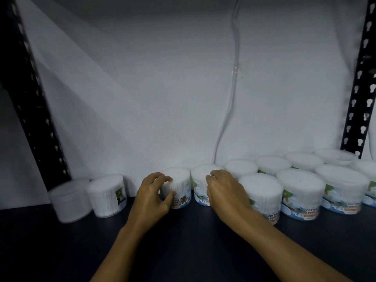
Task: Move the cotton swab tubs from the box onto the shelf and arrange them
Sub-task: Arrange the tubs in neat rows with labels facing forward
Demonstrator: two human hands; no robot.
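- Cotton swab tubs stand upright on the dark shelf point(183, 241), in a far row along the white back wall point(162, 88).
- Left hand point(151, 197): fingers curled round the centre-left tub point(181, 192), thumb on its near side, fingertips at its top rim. Label reads "COTTON", partly covered.
- Right hand point(225, 192): fingers curled over the neighbouring tub point(200, 188) just to the right; grasp on its right side and top. The two tubs stand just beside each other.
- Left of the hands: two more tubs, a plain one point(70, 200) far left and one with a green label patch point(107, 195), both blurred.
- Right: far row runs on to the right; a second, nearer row of three tubs point(299, 192) stands in front of it.
- Black perforated uprights point(360, 88) frame both sides; a thin clear cord point(234, 82) hangs down the wall.
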